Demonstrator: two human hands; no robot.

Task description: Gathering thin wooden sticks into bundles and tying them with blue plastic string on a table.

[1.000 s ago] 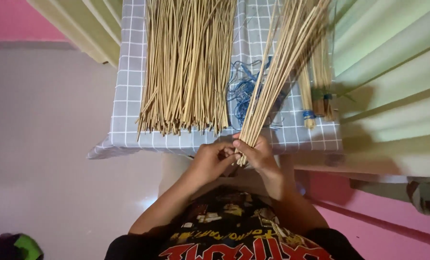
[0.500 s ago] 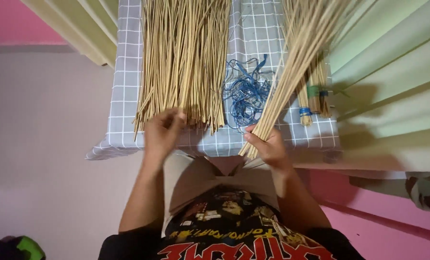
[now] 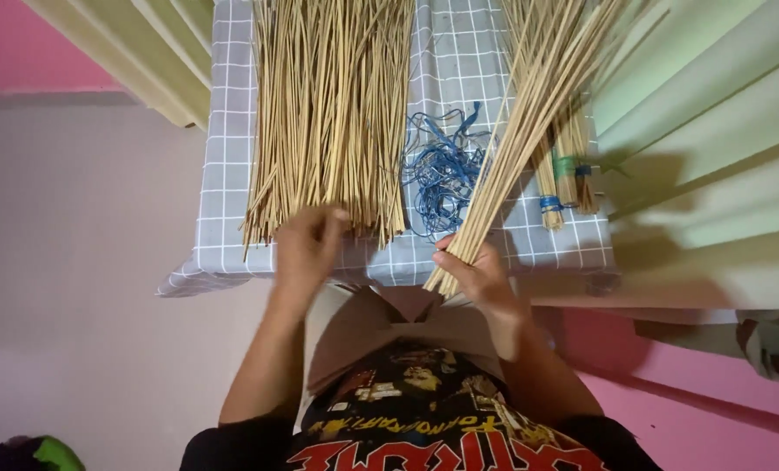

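Right hand (image 3: 481, 275) is gripping a partial stick bundle (image 3: 529, 122) at its base, just right of the blue string tangle (image 3: 442, 170). Left hand (image 3: 307, 244) is pinching sticks from the loose pile (image 3: 333, 105) left of it. Tied bundles (image 3: 564, 179) are lying far right on the counter (image 3: 219, 174); most sticks are unbundled.

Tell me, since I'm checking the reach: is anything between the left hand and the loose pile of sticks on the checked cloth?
Nothing visible. The left hand is already at the near ends of the loose pile of sticks. The blue string lies to the side, by the bundle held in the right hand.
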